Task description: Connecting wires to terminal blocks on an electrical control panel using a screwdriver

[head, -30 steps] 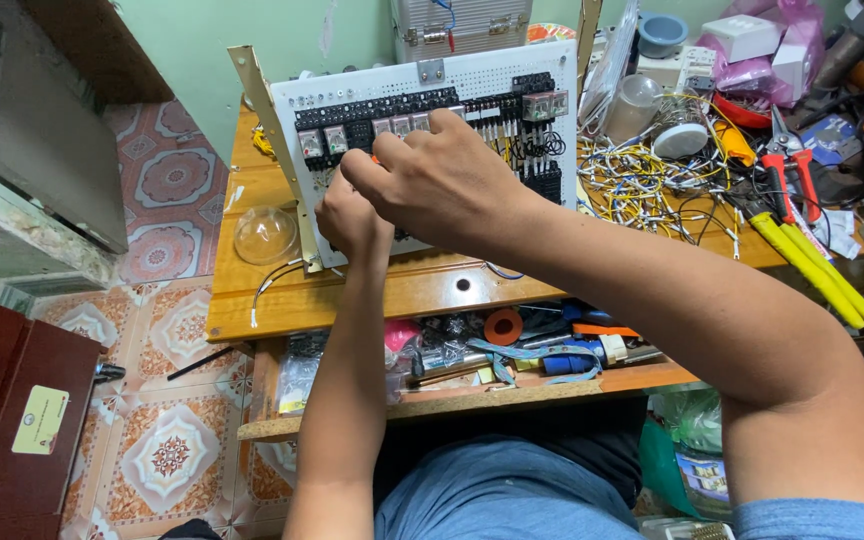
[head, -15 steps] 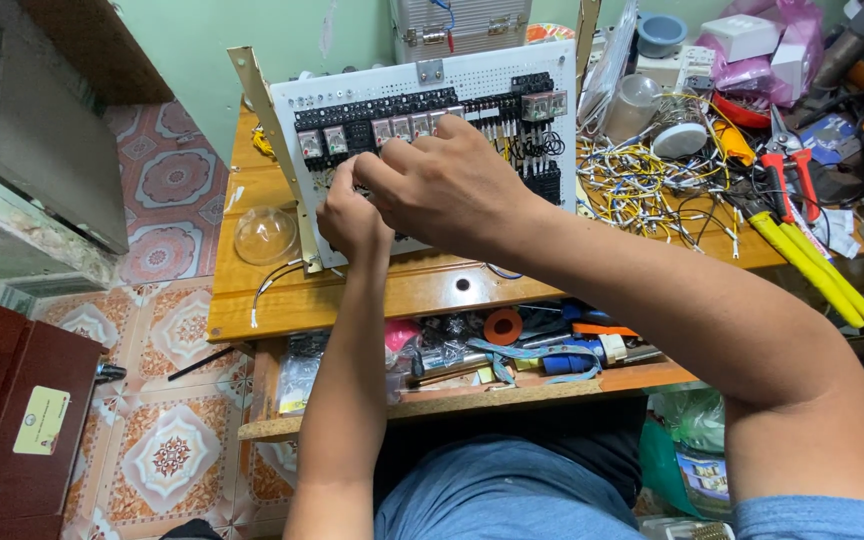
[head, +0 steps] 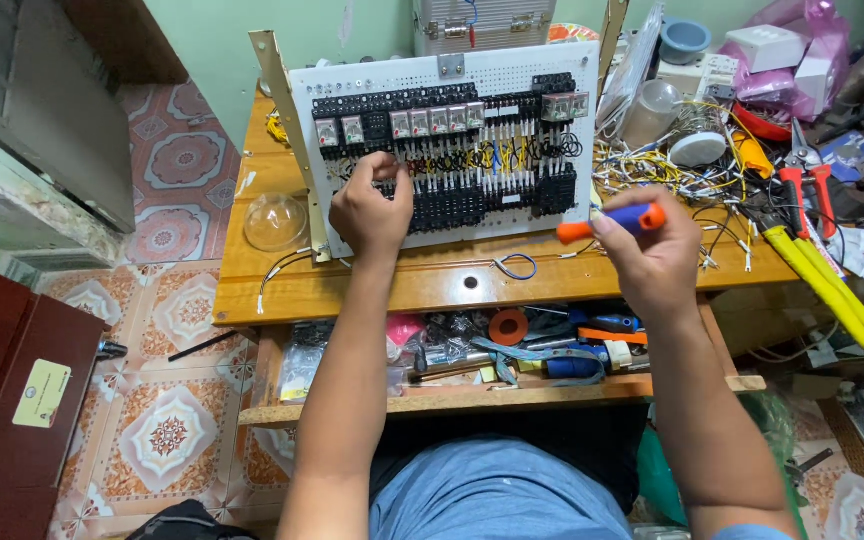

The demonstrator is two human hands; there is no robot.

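1. My left hand (head: 370,212) is up against the white control panel (head: 452,140), at about 11 o'clock from my lap. Its fingers (head: 388,168) are curled in on the wiring under the row of clear relays (head: 402,124); I cannot tell whether they pinch a wire.
2. My right hand (head: 652,250) is off the panel, at about 1 o'clock, clenched around a screwdriver with a blue and orange handle (head: 612,222), the orange end pointing to 9 o'clock.
3. The panel stands tilted on the wooden table (head: 372,290), leaning back on its frame.
4. At 2 o'clock lie loose yellow and white wires (head: 672,170), red-handled cutters (head: 802,180) and yellow-handled cutters (head: 832,290).
5. A clear dome (head: 276,222) sits at 10 o'clock, just beside the panel.
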